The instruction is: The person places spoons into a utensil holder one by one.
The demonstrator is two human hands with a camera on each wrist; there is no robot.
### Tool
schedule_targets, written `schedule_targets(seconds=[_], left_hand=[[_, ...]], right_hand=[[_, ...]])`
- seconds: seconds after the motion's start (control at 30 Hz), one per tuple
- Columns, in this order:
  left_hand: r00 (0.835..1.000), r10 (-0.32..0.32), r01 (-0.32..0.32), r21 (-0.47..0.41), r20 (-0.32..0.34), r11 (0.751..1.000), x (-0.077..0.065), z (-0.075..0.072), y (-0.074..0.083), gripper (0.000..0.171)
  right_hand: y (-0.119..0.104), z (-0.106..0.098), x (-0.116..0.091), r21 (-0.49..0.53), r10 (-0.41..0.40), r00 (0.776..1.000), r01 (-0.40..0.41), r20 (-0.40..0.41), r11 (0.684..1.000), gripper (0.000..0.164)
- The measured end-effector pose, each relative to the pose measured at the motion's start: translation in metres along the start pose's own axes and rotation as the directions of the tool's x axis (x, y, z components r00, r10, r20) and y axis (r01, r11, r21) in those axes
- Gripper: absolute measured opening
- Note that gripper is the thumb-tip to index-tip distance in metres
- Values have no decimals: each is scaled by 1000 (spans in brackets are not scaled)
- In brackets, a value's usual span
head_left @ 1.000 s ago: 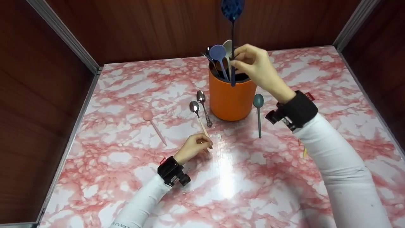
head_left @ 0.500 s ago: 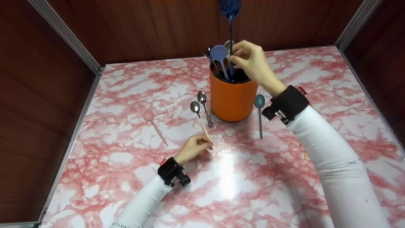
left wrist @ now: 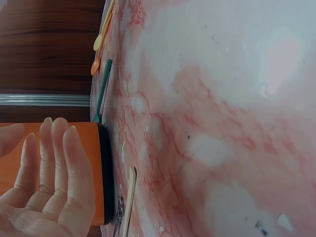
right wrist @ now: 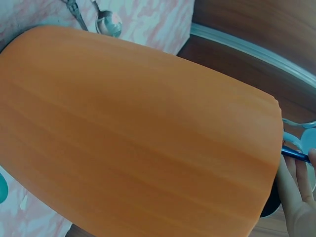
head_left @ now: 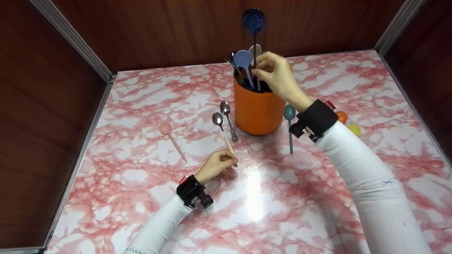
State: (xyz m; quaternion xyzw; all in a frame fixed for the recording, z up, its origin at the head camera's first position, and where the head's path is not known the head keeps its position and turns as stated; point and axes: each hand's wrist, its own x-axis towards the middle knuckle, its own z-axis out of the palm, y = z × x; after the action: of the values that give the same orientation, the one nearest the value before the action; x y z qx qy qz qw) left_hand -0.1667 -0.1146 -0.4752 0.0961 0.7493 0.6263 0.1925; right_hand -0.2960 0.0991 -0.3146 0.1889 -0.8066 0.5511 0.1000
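Right hand (head_left: 277, 74): thumb and fingers clamped on the thin handle of the dark blue spoon (head_left: 254, 21), bowl up, over the mouth of the orange cup (head_left: 259, 113). Right wrist view has the handle running to the rim; how deep the tip goes, can't tell.

Left hand (head_left: 216, 163): low on the tabletop (head_left: 134, 91), beside the handle end of the beige-handled spoon (head_left: 218, 119). Left wrist view: fingers loosely straight, thumb apart from them, nothing gripped. Contact with that handle, can't tell.

In the cup, leaning, bowls up: purple spoon (head_left: 243, 58) and, behind it, whitish spoon (head_left: 257, 50). Also some dark metal pieces at the cup's left side, too small to sort out.

On the tabletop: ornate silver spoon (head_left: 225, 108) just left of the cup, beige-handled one next to it, pink spoon (head_left: 165, 129) farther left. Green spoon (head_left: 290, 112) just right of the cup; orange spoon (head_left: 342, 116) and yellow spoon (head_left: 354, 129) farther right, partly under the sleeve (head_left: 374, 176).

Progress, my judgement: partway. Several utensils stand in the cup, blue one looks nearly in or partly in and isn't released; six spoons lie outside.
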Motion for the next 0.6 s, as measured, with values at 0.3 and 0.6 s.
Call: schedule_targets(seconds=[0.3, 0.6], left_hand=[[1000, 22, -23, -30, -2, 999, 0, 0, -2, 18], [1000, 11, -11, -29, 0, 1000, 0, 1, -4, 18]], right_hand=[[0, -3, -4, 49, 62, 997, -64, 48, 997, 15], [2, -16, -13, 39, 43, 999, -44, 18, 998, 14]])
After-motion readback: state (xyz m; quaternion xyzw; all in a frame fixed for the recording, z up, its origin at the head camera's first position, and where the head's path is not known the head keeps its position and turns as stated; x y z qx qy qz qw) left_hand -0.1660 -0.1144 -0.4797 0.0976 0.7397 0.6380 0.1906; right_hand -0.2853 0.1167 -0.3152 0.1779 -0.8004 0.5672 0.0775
